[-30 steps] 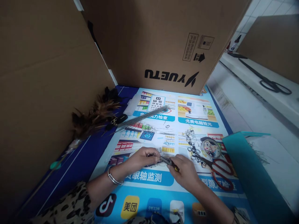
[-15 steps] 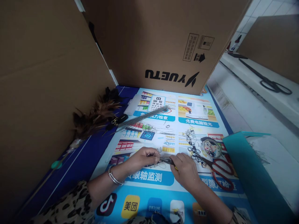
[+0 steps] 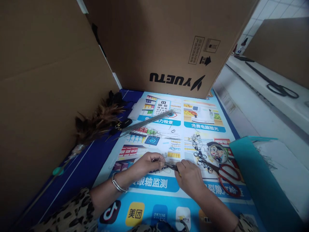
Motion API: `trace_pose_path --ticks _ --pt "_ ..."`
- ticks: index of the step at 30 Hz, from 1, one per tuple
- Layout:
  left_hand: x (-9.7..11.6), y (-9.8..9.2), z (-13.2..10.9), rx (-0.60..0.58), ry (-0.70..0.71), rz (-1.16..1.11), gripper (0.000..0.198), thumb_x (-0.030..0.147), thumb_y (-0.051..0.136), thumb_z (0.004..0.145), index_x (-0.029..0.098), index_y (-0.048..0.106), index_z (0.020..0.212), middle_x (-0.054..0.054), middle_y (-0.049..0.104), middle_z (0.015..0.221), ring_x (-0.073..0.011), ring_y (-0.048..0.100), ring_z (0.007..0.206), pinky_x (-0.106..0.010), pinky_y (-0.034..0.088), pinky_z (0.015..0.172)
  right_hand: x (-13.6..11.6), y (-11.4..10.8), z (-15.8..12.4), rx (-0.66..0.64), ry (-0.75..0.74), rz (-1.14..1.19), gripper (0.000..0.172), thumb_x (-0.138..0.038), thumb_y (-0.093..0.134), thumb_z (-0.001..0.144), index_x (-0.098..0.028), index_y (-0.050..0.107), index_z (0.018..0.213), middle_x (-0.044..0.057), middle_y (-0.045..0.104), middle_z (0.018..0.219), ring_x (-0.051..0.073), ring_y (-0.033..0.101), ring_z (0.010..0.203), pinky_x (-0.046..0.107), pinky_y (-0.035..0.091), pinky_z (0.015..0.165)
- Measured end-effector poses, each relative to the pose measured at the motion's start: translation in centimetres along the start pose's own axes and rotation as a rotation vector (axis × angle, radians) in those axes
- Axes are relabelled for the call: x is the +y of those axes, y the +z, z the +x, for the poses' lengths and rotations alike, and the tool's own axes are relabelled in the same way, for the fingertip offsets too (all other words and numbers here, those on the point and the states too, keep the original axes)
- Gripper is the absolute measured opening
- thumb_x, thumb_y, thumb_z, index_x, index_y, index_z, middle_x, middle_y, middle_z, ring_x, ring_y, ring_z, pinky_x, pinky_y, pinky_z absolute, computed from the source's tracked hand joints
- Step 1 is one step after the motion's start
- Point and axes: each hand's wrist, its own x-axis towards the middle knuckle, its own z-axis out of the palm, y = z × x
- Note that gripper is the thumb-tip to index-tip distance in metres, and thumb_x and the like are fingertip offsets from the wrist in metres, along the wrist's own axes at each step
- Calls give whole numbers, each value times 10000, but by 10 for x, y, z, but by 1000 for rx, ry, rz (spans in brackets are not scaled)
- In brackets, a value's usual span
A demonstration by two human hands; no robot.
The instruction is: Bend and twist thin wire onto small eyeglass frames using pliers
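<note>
- Head view: pinching wire [image 3: 164, 168], mostly hidden, between thumb and fingers of the left hand [image 3: 152, 162].
- Gripping pliers [image 3: 172, 166] in the right hand [image 3: 189, 177], nose reaching to the left fingertips.
- Beyond the hands, on the table [image 3: 149, 197]: a bundle of straight rods [image 3: 152, 121].
- Near the right hand: dark loops [image 3: 199, 154], with red-handled scissors [image 3: 218, 170], blades among the loops.
- Farther right: a teal box [image 3: 258, 180].
- Off left: feathers [image 3: 103, 114] beside cardboard [image 3: 48, 80].

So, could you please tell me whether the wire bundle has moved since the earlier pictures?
No; the wire bundle lies just where it did against the printed eye chart.
</note>
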Motion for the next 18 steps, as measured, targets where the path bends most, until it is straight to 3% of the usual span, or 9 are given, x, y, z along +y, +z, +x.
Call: trace_pose_path --ticks 18 --pt "-3 -2 2 -24 35 -38 136 231 573 736 100 594 705 15 501 598 -77 388 538 -198 302 532 -5 4 -1 -36 58 -50 63 -225 514 776 -190 549 815 39 545 768 169 463 708 271 258 587"
